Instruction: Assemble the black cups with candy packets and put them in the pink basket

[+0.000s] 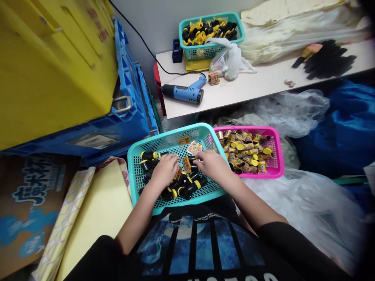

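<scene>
At far left, a yellow bin (58,70) is appearing to rest on a blue crate (129,123). Next, a teal basket (164,137) is holding loose black bottles (191,187) with yellow bands. Over them the left hand (165,170) is reaching in, fingers bent among the pieces; its exact grip is not showing. Between the hands, inside the basket, a printed sleeve (186,164) is lying near dark bottle bodies. Above, on the surface (218,95), a heat gun (186,93) is resting on its side. The right hand (213,164) is bringing thumb and fingertips near each other beside the sleeve; whether they are gripping cannot be told. At right, a pink basket (280,156) is holding sleeved pieces.

Handling, as judged: the bottles are looking light, stiff and somewhat slippery, best held around the body; the sleeve is looking thin and easily creased, best pinched by its edges.
</scene>
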Available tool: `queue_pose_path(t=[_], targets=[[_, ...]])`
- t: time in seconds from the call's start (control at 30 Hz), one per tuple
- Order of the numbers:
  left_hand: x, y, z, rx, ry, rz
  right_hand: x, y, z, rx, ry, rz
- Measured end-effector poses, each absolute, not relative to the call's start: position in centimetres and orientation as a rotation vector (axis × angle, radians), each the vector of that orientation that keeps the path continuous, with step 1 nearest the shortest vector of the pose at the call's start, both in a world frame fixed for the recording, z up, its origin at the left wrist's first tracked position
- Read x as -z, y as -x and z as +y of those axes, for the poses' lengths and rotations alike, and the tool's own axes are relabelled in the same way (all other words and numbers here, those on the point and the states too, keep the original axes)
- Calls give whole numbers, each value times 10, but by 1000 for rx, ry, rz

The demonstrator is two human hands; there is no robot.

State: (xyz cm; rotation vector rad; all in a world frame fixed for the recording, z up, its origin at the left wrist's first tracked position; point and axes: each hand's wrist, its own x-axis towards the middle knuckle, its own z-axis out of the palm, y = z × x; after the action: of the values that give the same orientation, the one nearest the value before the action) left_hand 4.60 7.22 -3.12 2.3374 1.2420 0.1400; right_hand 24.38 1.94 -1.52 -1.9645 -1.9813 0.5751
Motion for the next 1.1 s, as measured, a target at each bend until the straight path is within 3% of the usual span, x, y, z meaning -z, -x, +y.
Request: queue_pose_path(t=[0.2,0.4,0.5,0.67,0.87,1.1], targets=[[44,-40,72,-80,-2320,1252,30,-199,42,-560,2213,-2219],[35,-40,75,-324,-2187,1332,21,-224,39,-600,2290,-2186],[23,-48,74,-595,-1823,1303,14,-242,41,-837,2081,-2052],[15,-61,73,-735,-1305,1176,11,-251,48,-1237,1567,-1798],[17,-58,76,-799,-1329,1327,21,-238,50,-1043,1643,-1718],[14,-56,79,-900,-1519,1306,23,-232,56,-977,1423,-1538]])
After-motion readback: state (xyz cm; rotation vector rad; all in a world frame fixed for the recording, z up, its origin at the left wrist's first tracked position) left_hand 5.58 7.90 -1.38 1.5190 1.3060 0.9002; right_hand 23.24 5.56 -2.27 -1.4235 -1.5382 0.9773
